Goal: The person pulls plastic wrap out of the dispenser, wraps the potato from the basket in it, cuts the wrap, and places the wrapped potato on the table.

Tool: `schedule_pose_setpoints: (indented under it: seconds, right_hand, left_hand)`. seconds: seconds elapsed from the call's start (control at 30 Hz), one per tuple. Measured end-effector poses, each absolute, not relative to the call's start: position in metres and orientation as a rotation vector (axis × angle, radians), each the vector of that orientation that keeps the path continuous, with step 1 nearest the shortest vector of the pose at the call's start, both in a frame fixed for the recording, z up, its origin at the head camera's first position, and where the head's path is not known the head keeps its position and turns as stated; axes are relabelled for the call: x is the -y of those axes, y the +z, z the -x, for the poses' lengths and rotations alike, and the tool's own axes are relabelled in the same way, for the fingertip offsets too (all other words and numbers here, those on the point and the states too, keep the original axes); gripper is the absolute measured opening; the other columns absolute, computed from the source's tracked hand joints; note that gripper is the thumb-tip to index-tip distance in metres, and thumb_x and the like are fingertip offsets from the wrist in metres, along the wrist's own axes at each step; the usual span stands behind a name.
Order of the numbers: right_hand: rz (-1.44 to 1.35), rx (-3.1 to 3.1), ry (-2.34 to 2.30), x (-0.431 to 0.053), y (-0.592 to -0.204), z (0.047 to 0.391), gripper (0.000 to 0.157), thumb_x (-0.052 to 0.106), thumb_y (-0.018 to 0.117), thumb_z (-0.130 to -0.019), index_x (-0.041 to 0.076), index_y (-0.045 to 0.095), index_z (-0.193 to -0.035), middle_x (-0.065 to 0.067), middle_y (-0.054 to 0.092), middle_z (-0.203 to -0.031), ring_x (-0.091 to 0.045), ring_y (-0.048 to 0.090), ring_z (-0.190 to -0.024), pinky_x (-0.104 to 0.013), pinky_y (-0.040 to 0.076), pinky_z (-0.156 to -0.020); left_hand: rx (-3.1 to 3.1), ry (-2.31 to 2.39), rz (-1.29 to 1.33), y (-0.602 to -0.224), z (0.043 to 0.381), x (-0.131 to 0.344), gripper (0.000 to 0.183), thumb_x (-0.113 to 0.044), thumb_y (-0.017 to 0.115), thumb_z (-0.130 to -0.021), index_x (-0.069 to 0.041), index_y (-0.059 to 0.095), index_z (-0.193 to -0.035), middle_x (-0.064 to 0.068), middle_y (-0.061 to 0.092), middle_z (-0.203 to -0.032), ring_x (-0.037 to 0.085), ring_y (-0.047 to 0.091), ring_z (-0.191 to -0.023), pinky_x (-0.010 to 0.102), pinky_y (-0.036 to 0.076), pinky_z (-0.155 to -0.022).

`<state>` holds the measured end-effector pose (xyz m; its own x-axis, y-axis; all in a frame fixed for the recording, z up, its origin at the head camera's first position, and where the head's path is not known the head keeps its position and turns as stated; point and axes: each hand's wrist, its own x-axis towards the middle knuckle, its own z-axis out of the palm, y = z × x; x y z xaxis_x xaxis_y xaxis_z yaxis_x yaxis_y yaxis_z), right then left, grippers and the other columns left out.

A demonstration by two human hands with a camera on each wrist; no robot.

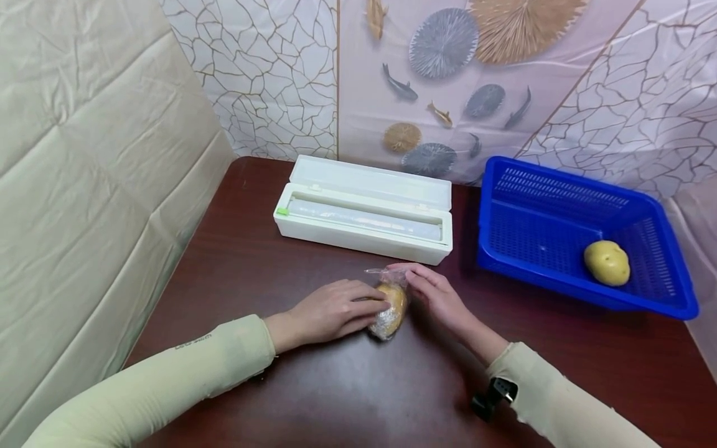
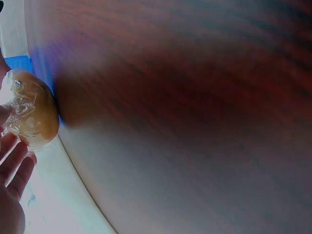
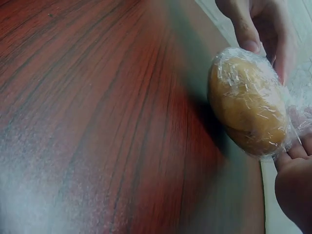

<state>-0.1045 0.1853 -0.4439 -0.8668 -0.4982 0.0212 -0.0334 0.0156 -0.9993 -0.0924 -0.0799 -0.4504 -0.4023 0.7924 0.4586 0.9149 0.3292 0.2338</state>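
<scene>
A potato (image 1: 396, 307) wrapped in clear cling film sits low over the dark table, in front of the white box. My left hand (image 1: 335, 310) holds it from the left, with thumb and fingers at its end in the right wrist view. On the other side, my right hand (image 1: 438, 297) pinches the loose end of the cling film (image 1: 386, 272) at the potato's far right. Seen from the right wrist, the wrapped potato (image 3: 247, 105) has wrinkled, shiny film around it, and the right fingers (image 3: 298, 148) are at its lower end.
Behind the hands stands a white cling film dispenser (image 1: 358, 246), its lid up and the roll (image 1: 364, 218) showing inside. A blue plastic basket (image 1: 538, 274) is at the right with one bare potato (image 1: 607, 263) in it. Fabric walls border the table (image 1: 224, 267).
</scene>
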Motion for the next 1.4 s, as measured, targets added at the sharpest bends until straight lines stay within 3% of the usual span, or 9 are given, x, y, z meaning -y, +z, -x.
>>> schedule_pose_setpoints:
  seconds: [0.07, 0.17, 0.37, 0.57, 0.7, 0.8, 0.97, 1.1, 1.4]
  right_hand:
    - [0.584, -2.022, -1.872, -0.185, -0.443, 0.103, 0.04, 0.014, 0.042, -0.115, -0.011, 0.06, -0.14, -0.023, 0.063, -0.144, -0.011, 0.061, -0.132, -0.025, 0.049, -0.108]
    - [0.604, -2.124, -1.789, -0.186, -0.441, 0.101, 0.038, 0.015, 0.044, -0.115, -0.005, 0.065, -0.139, -0.02, 0.064, -0.145, -0.014, 0.059, -0.138, -0.022, 0.046, -0.11]
    - [0.7, -2.258, -1.637, -0.189, -0.442, 0.094, 0.033, 0.012, 0.048, -0.114, 0.004, 0.069, -0.139, -0.014, 0.064, -0.149, -0.026, 0.048, -0.15, -0.018, 0.034, -0.118]
    - [1.004, -2.44, -1.396, -0.194, -0.445, 0.087, 0.036, 0.005, 0.057, -0.109, 0.008, 0.066, -0.143, -0.013, 0.061, -0.153, -0.034, 0.042, -0.154, -0.028, 0.028, -0.126]
    - [1.177, -2.512, -1.193, -0.2, -0.446, 0.082, 0.045, 0.01, 0.064, -0.106, 0.01, 0.058, -0.151, -0.014, 0.054, -0.159, -0.041, 0.035, -0.156, -0.046, 0.023, -0.13]
    - [1.287, -2.543, -1.029, -0.205, -0.447, 0.08, 0.055, 0.016, 0.067, -0.106, 0.009, 0.05, -0.157, -0.015, 0.046, -0.165, -0.043, 0.031, -0.158, -0.05, 0.019, -0.13]
    - [1.414, -2.586, -0.783, -0.212, -0.449, 0.077, 0.071, 0.025, 0.068, -0.105, 0.008, 0.035, -0.166, -0.016, 0.035, -0.171, -0.04, 0.026, -0.16, -0.046, 0.011, -0.132]
    - [1.475, -2.633, -0.622, -0.213, -0.452, 0.074, 0.083, 0.029, 0.07, -0.103, 0.007, 0.026, -0.169, -0.017, 0.028, -0.174, -0.042, 0.023, -0.161, -0.05, 0.01, -0.132]
    - [1.5, -2.665, -0.466, -0.214, -0.456, 0.072, 0.089, 0.038, 0.067, -0.105, 0.002, 0.019, -0.17, -0.019, 0.021, -0.176, -0.039, 0.019, -0.162, -0.047, 0.007, -0.133]
  left_hand:
    - [2.326, -0.695, 1.512, -0.45, 0.092, 0.08, 0.032, -0.018, 0.079, -0.098, -0.01, 0.076, -0.128, 0.004, 0.074, -0.129, 0.02, 0.068, -0.122, 0.036, 0.055, -0.103]
    - [2.337, -0.741, 1.462, -0.45, 0.091, 0.08, 0.028, -0.018, 0.081, -0.097, -0.01, 0.077, -0.123, 0.005, 0.074, -0.123, 0.02, 0.069, -0.119, 0.034, 0.056, -0.102]
    - [2.385, -0.842, 1.375, -0.45, 0.09, 0.078, 0.019, -0.019, 0.082, -0.097, -0.012, 0.077, -0.113, 0.001, 0.071, -0.111, 0.013, 0.07, -0.101, 0.028, 0.059, -0.087]
    - [2.404, -0.866, 1.313, -0.45, 0.089, 0.077, 0.022, -0.022, 0.085, -0.094, -0.01, 0.073, -0.107, 0.0, 0.063, -0.1, 0.007, 0.059, -0.082, 0.023, 0.054, -0.072]
    - [2.423, -0.859, 1.255, -0.449, 0.09, 0.077, 0.028, -0.027, 0.087, -0.092, -0.01, 0.073, -0.11, 0.001, 0.061, -0.106, 0.009, 0.059, -0.086, 0.025, 0.055, -0.073]
    - [2.441, -0.861, 1.219, -0.449, 0.089, 0.077, 0.033, -0.03, 0.087, -0.092, -0.011, 0.073, -0.116, 0.003, 0.063, -0.114, 0.013, 0.064, -0.095, 0.029, 0.058, -0.079]
    - [2.474, -0.903, 1.228, -0.45, 0.089, 0.077, 0.036, -0.03, 0.086, -0.093, -0.01, 0.074, -0.12, 0.003, 0.068, -0.121, 0.015, 0.07, -0.107, 0.031, 0.06, -0.088]
    - [2.481, -0.923, 1.255, -0.451, 0.088, 0.077, 0.031, -0.025, 0.085, -0.094, -0.009, 0.075, -0.118, 0.001, 0.072, -0.117, 0.014, 0.072, -0.106, 0.031, 0.06, -0.089]
    - [2.509, -0.894, 1.278, -0.454, 0.087, 0.076, 0.022, -0.024, 0.079, -0.099, -0.012, 0.078, -0.116, -0.001, 0.075, -0.111, 0.012, 0.073, -0.1, 0.032, 0.06, -0.085]
